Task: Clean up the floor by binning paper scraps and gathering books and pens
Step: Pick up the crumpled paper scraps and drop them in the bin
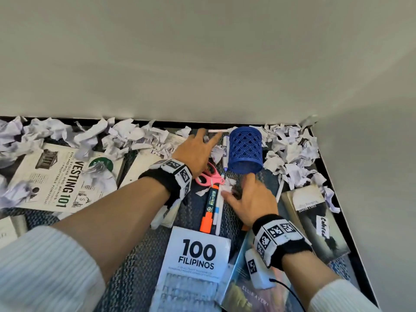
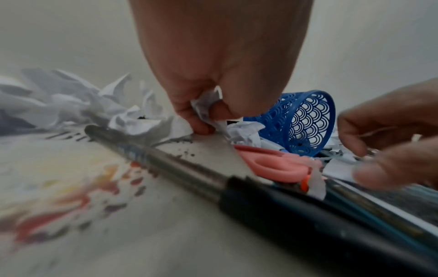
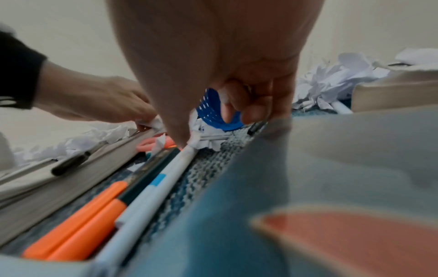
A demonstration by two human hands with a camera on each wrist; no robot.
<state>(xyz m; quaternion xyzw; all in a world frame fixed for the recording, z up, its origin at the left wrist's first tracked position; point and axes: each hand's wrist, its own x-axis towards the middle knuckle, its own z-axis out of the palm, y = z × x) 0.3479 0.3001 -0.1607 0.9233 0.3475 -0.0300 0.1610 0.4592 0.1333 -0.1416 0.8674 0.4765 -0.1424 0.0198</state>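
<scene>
Woven blue carpet carries crumpled paper scraps (image 1: 132, 136), which both hands (image 1: 198, 152) (image 1: 252, 199) pinch beside a lattice plastic cup (image 1: 245, 152).

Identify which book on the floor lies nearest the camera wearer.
The white "100 FILIPINOS" book, lying bottom centre below the orange marker; the other books sit farther out or off to either side.

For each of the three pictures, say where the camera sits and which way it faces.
Head: looks down at the floor corner; both forearms, left hand, right hand.
Left wrist: low, along fingers pinching a scrap; right hand at the right.
Right wrist: low, along fingers over pens; left hand at the left.
All share the blue cup.
</scene>
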